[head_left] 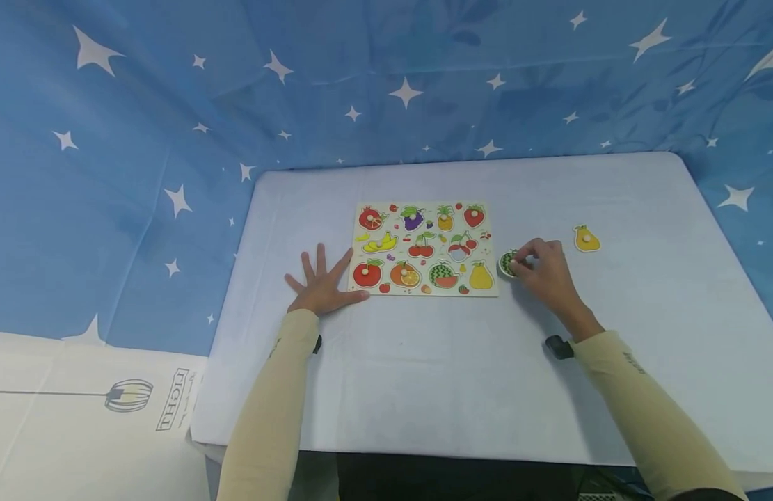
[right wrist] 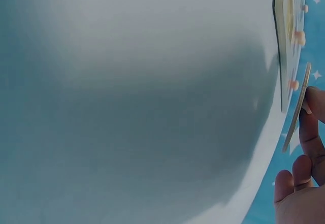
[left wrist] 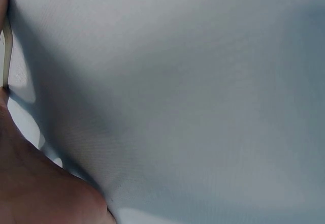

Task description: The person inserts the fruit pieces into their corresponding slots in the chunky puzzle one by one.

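A wooden fruit puzzle board [head_left: 424,289] lies flat on the white-covered table. My left hand [head_left: 323,287] rests spread beside it, thumb and index finger at its left edge. In the left wrist view, part of that hand [left wrist: 45,188] shows at the lower left. Just off the board's right edge, my right hand [head_left: 545,271] pinches a round watermelon puzzle piece [head_left: 505,265] by its small knob. The right wrist view shows this piece [right wrist: 296,113] edge-on, tilted and raised, between thumb and fingers. A yellow pear puzzle piece [head_left: 586,241] lies apart, farther right.
Several knobbed fruit pieces, among them an apple [head_left: 366,275] and a strawberry [head_left: 474,217], sit in the board. The white tablecloth [head_left: 411,390] covers the table. A blue star-patterned cloth [head_left: 373,83] hangs behind and to the sides.
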`<state>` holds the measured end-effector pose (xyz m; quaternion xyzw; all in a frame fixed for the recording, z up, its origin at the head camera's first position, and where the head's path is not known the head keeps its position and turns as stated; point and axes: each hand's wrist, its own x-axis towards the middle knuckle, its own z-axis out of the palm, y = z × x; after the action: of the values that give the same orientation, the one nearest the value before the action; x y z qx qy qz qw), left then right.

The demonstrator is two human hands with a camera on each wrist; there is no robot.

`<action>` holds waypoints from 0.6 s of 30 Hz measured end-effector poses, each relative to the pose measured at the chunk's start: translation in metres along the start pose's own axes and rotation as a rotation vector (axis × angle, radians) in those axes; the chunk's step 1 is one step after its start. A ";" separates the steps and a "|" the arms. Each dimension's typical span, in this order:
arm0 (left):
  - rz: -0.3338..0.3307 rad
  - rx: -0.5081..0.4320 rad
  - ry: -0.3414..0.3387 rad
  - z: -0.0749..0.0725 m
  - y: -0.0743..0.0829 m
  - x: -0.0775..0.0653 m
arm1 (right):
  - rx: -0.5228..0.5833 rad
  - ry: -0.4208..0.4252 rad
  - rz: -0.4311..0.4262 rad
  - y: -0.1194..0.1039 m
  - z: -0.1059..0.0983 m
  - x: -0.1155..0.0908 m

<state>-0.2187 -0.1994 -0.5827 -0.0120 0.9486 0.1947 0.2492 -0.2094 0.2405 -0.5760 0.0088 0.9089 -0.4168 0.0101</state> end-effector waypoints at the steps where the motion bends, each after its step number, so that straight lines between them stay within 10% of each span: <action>1: 0.001 0.001 0.000 0.000 0.000 0.000 | 0.001 0.002 0.000 -0.001 0.001 0.000; 18: 0.003 0.011 0.000 -0.001 0.002 -0.002 | 0.031 -0.034 -0.038 -0.022 0.028 0.004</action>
<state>-0.2180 -0.1976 -0.5802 -0.0095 0.9497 0.1897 0.2490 -0.2132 0.2044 -0.5777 -0.0153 0.9020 -0.4312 0.0173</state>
